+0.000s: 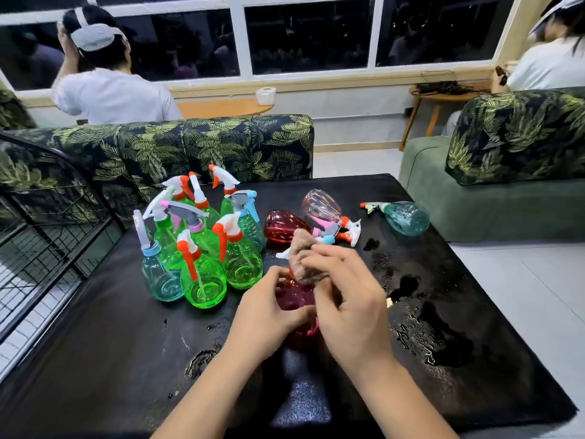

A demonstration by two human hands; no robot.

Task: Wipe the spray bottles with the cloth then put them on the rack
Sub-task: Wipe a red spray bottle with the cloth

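Black, wet-patched table [126, 359] before a leaf-print sofa [190, 144]. My left hand [269, 312] curls round the body of a red spray bottle [296, 299] at mid-table. Its long axis runs away from me, and the white nozzle tip points far-left. My right hand [348, 305] pinches a brown cloth [304, 258] against the neck. Both hands hide most of the bottle, the cloth hides its trigger, and I cannot tell whether its base rests on the table.
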